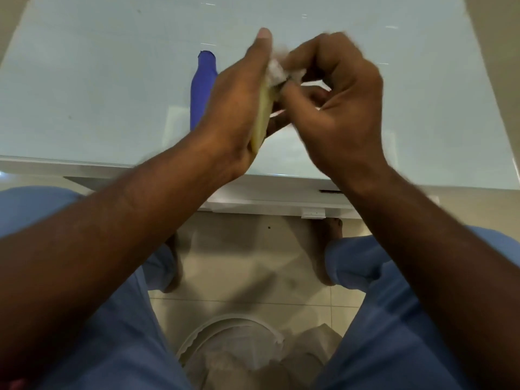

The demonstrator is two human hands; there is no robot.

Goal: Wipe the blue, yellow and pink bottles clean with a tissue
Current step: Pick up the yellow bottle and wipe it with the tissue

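The slim pale-yellow bottle [263,116] was held lengthwise in the left hand [239,114], fingers clamped on it. The right hand [337,108] pinched a crumpled white tissue [277,71] at its twelve-o'clock end. Smooth and probably slippery, it was best gripped mid-body. The matte blue bottle [203,88] lay on the pale glass surface [84,80] at nine o'clock.

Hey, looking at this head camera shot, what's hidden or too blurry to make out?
- Yellow bottle: mostly covered by the left hand; only one edge shows.
- Tissue: blurred and bunched between the left hand and the right hand.
- Pink bottle: no clear sight of it anywhere.
- Blue bottle: lower right part hidden behind the left hand.
- Bin on the floor: cut off by the bottom edge and the legs.
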